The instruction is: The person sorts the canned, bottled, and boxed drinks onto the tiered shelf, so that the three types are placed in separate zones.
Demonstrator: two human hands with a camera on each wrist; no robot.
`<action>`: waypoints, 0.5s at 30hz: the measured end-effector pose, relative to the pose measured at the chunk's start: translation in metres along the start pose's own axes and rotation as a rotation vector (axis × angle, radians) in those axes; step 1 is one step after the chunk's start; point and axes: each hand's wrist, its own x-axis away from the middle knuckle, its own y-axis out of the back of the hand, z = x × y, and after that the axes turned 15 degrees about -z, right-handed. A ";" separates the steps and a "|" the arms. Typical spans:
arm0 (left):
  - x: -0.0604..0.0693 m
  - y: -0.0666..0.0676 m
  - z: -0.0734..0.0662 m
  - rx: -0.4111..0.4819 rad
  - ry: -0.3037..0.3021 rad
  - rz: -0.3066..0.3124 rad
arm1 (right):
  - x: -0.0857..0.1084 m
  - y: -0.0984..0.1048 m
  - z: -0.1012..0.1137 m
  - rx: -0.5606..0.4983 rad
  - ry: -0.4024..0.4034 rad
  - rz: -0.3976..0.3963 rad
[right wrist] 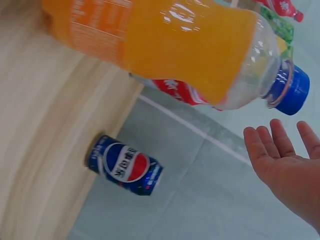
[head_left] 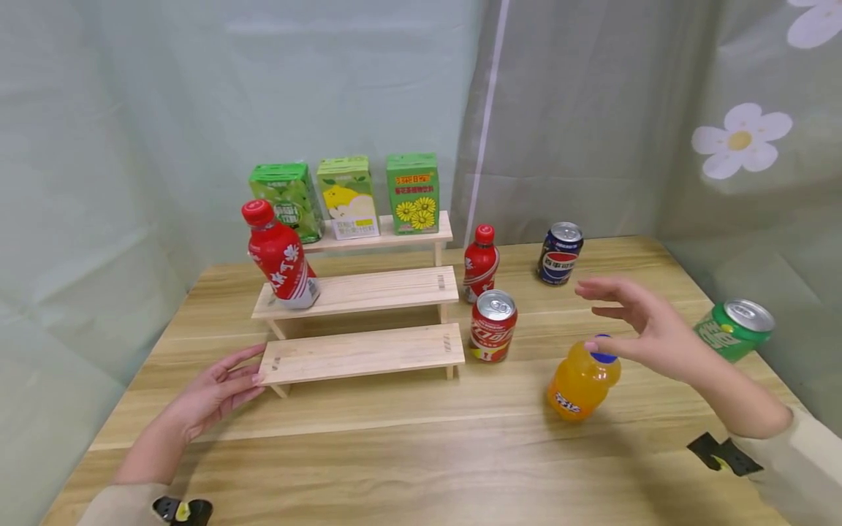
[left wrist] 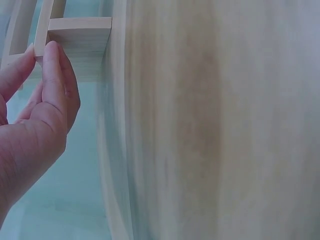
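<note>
A three-tier wooden stepped rack (head_left: 368, 356) stands on the table, and my left hand (head_left: 210, 394) pinches the left end of its lowest step between thumb and fingers. The left wrist view shows that grip on the board edge (left wrist: 42, 37) closely. My right hand (head_left: 647, 332) hovers by the blue cap of an orange soda bottle (head_left: 577, 387), thumb and fingers spread apart. In the right wrist view the fingertips (right wrist: 280, 140) are apart from the bottle's cap (right wrist: 295, 90). The bottle stands upright on the table.
A red bottle (head_left: 283, 259) stands on the middle step; juice boxes (head_left: 349, 197) line the top. Right of the rack are another red bottle (head_left: 481, 267), a red can (head_left: 492, 329) and a blue Pepsi can (head_left: 559, 254). A green can (head_left: 733, 329) sits behind my right wrist.
</note>
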 end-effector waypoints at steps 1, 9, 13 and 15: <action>0.000 0.000 0.001 0.002 -0.005 0.003 | 0.003 0.001 -0.002 -0.004 -0.002 0.005; -0.002 0.001 0.002 0.019 -0.014 0.022 | 0.021 0.002 -0.015 -0.031 -0.012 0.034; -0.001 0.001 0.000 0.001 0.006 0.003 | 0.029 0.000 -0.021 -0.074 -0.003 0.025; -0.002 0.000 0.000 -0.003 0.012 -0.003 | 0.032 -0.001 -0.024 -0.098 0.000 0.028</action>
